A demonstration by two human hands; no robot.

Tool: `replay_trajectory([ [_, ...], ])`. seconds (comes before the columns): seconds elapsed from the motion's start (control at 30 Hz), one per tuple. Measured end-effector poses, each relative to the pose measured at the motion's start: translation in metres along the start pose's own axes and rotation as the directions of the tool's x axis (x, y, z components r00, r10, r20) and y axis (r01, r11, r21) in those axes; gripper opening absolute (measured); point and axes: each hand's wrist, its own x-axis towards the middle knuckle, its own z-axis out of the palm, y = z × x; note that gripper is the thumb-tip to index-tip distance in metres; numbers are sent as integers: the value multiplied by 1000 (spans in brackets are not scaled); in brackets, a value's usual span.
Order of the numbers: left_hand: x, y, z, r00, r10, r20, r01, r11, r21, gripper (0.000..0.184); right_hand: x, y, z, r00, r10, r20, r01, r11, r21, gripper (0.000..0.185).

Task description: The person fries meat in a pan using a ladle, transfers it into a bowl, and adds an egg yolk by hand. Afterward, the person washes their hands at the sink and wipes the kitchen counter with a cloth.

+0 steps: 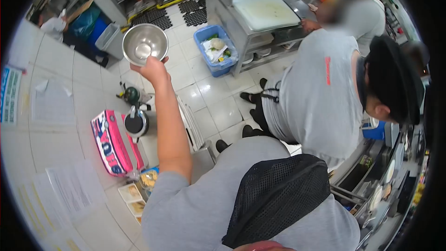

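Observation:
My left hand (152,70) is closed on the near rim of a shiny stainless steel mixing bowl (134,42). That arm is stretched out far ahead and to the left. The bowl's mouth faces the camera, and only bare metal shows inside. Below the forearm stand a dark-topped steel jug (135,124) and a pink bag with large lettering (111,144); neither is touched. My right hand does not show. Black mesh fabric (278,195) covers part of the lower middle of the view.
A co-worker in grey (320,97) stands close on my right, another person (367,14) beyond. A blue bin (216,67) with scraps sits on the tiled floor beside a steel counter with a white cutting board (267,11). A tiled wall (55,135) runs along the left.

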Motion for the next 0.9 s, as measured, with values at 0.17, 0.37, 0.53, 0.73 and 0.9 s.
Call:
replay_trajectory([
  [0.17,43,-35,103,660,660,359,-738,483,471,68,20,-3,5,999,29,15,-29,999,27,45],
  [0.37,66,-59,214,501,686,528,-858,315,405,62,88,-15,-27,994,70,79,-72,997,19,46],
  [0.53,95,-98,273,372,657,656,-923,184,338,64,176,-46,-76,990,43,132,-38,999,-39,47],
  [0.73,134,-117,264,546,407,733,-834,354,425,69,296,-150,-155,987,-96,128,102,994,-44,48],
  [0.9,177,-140,190,786,304,539,-616,464,637,71,372,-289,-189,952,-253,171,265,963,-47,49],
])
